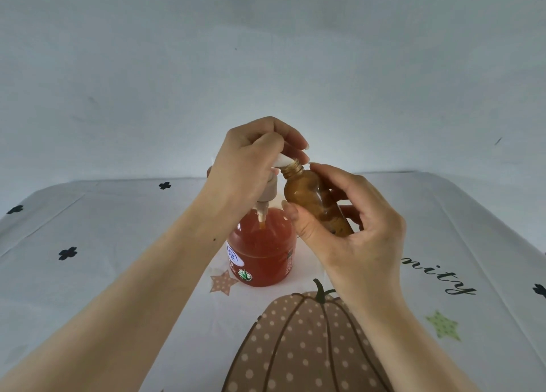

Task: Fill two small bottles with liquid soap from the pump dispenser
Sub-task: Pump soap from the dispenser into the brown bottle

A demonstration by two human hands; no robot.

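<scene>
The right hand point(354, 229), right of centre in the frame, curls thumb and fingers round the small bottle point(307, 193), pinching its amber body from both sides. The bottle tilts, mouth up and to the left, and looks largely full of brownish soap. Its open neck touches the white nozzle point(282, 160). The left hand point(248, 167), just left of it, wraps curled fingers over the top of the pump dispenser point(261, 253), which stands upright below centre on the tablecloth point(118, 229), above a printed pumpkin point(295, 347).
</scene>
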